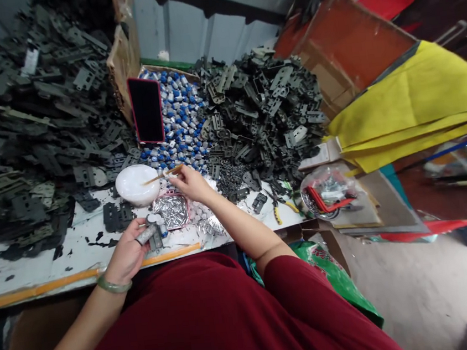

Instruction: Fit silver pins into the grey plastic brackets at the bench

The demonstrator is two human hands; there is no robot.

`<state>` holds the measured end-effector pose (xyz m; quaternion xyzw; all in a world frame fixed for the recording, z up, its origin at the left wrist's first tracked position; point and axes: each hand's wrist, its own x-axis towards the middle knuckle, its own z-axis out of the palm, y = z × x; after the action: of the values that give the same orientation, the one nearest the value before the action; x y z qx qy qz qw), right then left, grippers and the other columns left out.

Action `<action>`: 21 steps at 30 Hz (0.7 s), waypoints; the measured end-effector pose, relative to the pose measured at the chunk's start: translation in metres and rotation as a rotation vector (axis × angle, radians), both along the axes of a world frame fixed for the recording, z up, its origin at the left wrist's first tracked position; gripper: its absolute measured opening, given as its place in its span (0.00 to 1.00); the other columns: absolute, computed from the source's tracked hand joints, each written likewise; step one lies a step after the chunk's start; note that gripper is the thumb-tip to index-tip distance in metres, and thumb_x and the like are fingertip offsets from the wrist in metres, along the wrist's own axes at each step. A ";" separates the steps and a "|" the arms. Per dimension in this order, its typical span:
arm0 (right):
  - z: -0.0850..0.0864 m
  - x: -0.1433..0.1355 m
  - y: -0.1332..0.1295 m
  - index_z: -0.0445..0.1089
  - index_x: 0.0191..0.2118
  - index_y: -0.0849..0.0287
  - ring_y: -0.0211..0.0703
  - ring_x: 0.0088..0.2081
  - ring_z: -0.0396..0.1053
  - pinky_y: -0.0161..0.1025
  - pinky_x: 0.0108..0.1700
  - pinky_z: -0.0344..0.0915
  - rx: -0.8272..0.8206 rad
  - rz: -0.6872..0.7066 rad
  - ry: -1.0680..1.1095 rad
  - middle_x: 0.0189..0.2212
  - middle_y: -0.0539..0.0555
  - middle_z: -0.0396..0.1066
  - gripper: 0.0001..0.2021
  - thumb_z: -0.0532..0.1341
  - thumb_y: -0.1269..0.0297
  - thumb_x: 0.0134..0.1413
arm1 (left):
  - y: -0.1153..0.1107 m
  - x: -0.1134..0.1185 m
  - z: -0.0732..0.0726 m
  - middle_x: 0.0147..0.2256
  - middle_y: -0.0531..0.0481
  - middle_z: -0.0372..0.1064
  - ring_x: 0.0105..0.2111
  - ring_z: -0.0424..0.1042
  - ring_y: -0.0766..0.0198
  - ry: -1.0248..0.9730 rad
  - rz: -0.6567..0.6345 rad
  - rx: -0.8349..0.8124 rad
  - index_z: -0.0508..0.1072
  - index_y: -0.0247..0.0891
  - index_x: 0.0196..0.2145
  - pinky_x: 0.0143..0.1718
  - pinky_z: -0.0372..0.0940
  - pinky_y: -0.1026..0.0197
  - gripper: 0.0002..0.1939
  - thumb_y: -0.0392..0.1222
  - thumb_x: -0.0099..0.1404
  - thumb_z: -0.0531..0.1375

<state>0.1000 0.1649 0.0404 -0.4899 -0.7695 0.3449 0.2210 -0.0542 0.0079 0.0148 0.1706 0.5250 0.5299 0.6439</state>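
My left hand (130,249) is closed around a dark metal part (155,239) with a pale round piece on top, near the table's front edge. Pinched in my right hand (190,184) is a thin wooden stick (161,176), its far tip over the white bowl (135,190). Between my hands, a small tray (171,210) holds shiny metal pins. More loose pins (212,225) and pale round pieces (199,212) lie to its right.
Heaps of dark metal parts (268,104) stand right and left (35,112). A phone (147,110) stands upright before blue and silver pieces (185,113). Yellow-handled pliers (278,215) and a bag-lined bowl (327,192) are at the right.
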 end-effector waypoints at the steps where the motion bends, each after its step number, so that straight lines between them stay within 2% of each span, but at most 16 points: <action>1: -0.003 0.013 0.000 0.67 0.35 0.59 0.37 0.28 0.63 0.33 0.31 0.58 0.010 -0.029 -0.042 0.25 0.48 0.68 0.04 0.61 0.65 0.54 | 0.000 0.000 0.000 0.24 0.55 0.71 0.23 0.69 0.69 -0.007 -0.007 -0.004 0.68 0.38 0.33 0.24 0.66 0.68 0.20 0.40 0.43 0.71; 4: -0.008 0.061 0.004 0.67 0.30 0.58 0.42 0.33 0.64 0.36 0.35 0.58 0.110 -0.208 -0.212 0.31 0.52 0.69 0.03 0.58 0.69 0.55 | 0.001 0.001 -0.003 0.23 0.57 0.70 0.21 0.68 0.70 -0.015 -0.013 -0.022 0.68 0.37 0.32 0.23 0.65 0.69 0.20 0.40 0.43 0.71; 6: -0.009 0.087 0.011 0.68 0.32 0.58 0.44 0.37 0.65 0.37 0.38 0.59 0.199 -0.298 -0.370 0.34 0.55 0.70 0.05 0.56 0.69 0.56 | 0.002 0.003 -0.005 0.23 0.56 0.70 0.21 0.67 0.70 -0.019 -0.018 -0.022 0.68 0.37 0.33 0.22 0.65 0.69 0.20 0.40 0.43 0.71; 9: -0.006 0.106 0.020 0.69 0.38 0.59 0.46 0.41 0.66 0.37 0.40 0.59 0.257 -0.319 -0.590 0.38 0.58 0.71 0.09 0.52 0.68 0.60 | 0.004 0.009 -0.005 0.26 0.55 0.72 0.23 0.69 0.69 -0.030 -0.034 -0.008 0.68 0.36 0.34 0.24 0.66 0.68 0.20 0.40 0.44 0.70; 12: -0.002 0.105 0.024 0.68 0.43 0.60 0.48 0.43 0.66 0.38 0.40 0.59 0.268 -0.232 -0.789 0.40 0.60 0.70 0.12 0.49 0.68 0.61 | 0.002 0.013 -0.005 0.27 0.54 0.73 0.25 0.70 0.69 -0.035 -0.031 0.001 0.69 0.36 0.35 0.26 0.66 0.68 0.19 0.40 0.46 0.70; 16: -0.002 0.090 0.022 0.68 0.43 0.61 0.51 0.46 0.66 0.40 0.41 0.60 0.355 0.063 -0.908 0.44 0.63 0.69 0.12 0.49 0.70 0.60 | -0.002 0.013 -0.006 0.25 0.55 0.71 0.23 0.69 0.70 -0.026 -0.010 -0.018 0.69 0.36 0.34 0.24 0.65 0.69 0.19 0.40 0.45 0.70; 17: -0.003 0.085 0.022 0.67 0.44 0.62 0.51 0.46 0.67 0.40 0.40 0.61 0.356 0.066 -0.910 0.44 0.63 0.69 0.12 0.49 0.68 0.61 | -0.003 0.013 -0.007 0.25 0.55 0.71 0.22 0.68 0.70 -0.027 -0.006 -0.025 0.68 0.36 0.33 0.24 0.65 0.69 0.19 0.40 0.45 0.70; 21: -0.006 0.069 0.025 0.64 0.46 0.63 0.53 0.42 0.70 0.42 0.39 0.64 0.254 -0.099 -0.923 0.40 0.65 0.72 0.16 0.53 0.56 0.60 | -0.001 0.018 -0.008 0.24 0.55 0.70 0.21 0.67 0.71 -0.051 -0.008 -0.024 0.68 0.35 0.32 0.23 0.65 0.68 0.19 0.39 0.44 0.70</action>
<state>0.1687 0.1897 0.0340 -0.5971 -0.7990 -0.0165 -0.0695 -0.0366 0.0071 0.0064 0.1512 0.5140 0.5250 0.6613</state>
